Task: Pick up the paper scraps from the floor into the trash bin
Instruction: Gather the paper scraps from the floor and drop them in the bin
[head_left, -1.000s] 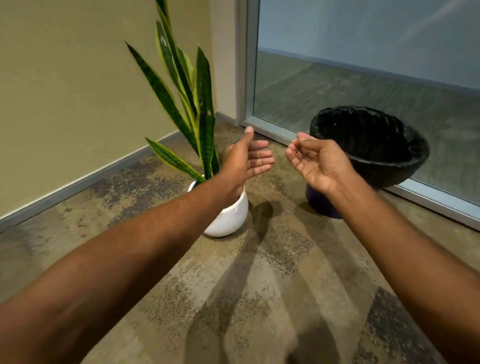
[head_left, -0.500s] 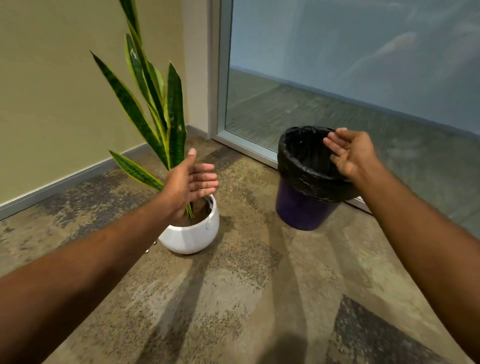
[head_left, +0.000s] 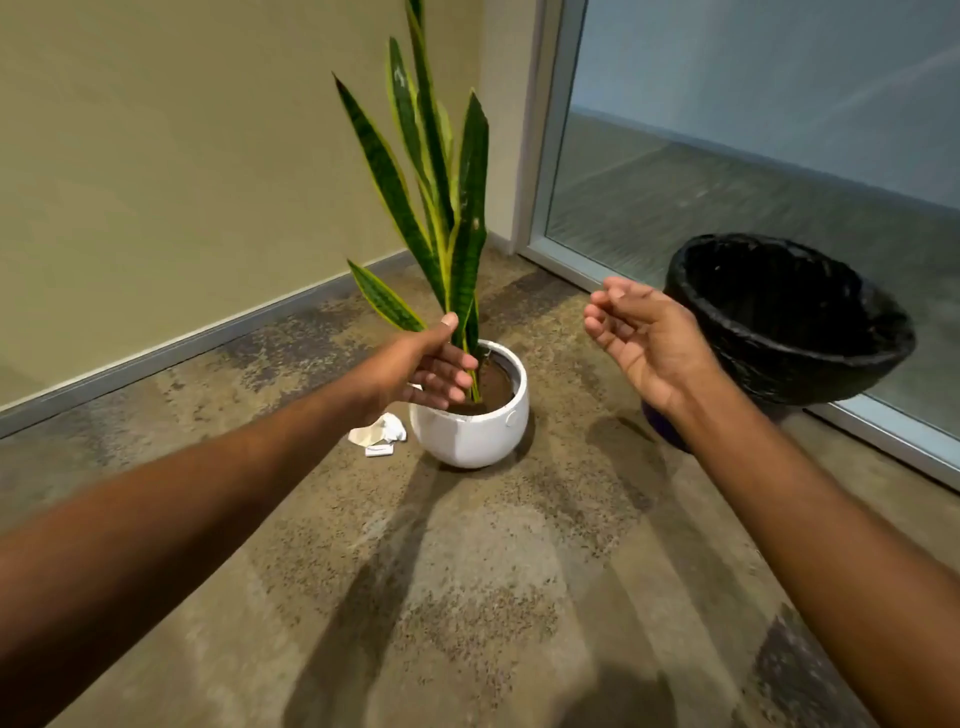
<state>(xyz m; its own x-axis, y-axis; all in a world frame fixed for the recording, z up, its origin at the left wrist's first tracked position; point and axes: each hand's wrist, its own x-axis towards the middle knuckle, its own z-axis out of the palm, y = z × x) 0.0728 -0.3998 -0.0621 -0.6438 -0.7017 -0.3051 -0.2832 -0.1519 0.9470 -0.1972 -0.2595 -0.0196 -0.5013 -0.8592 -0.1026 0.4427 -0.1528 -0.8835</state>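
Paper scraps (head_left: 378, 435) located on floor (head_left: 467, 597), touching left side of white plant pot (head_left: 470, 434), well left of black-lined trash bin (head_left: 789, 322) at right. Left hand (head_left: 426, 369) empty, fingers spread above pot; right hand (head_left: 647, 338) empty, loosely cupped near bin. Likely light, soft, crumpled: pinch raised crumpled centre, gather small flat piece at near edge.

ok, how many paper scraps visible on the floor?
2: a crumpled white scrap left of the white plant pot, and a small flat piece just in front of it. The left forearm may hide more.
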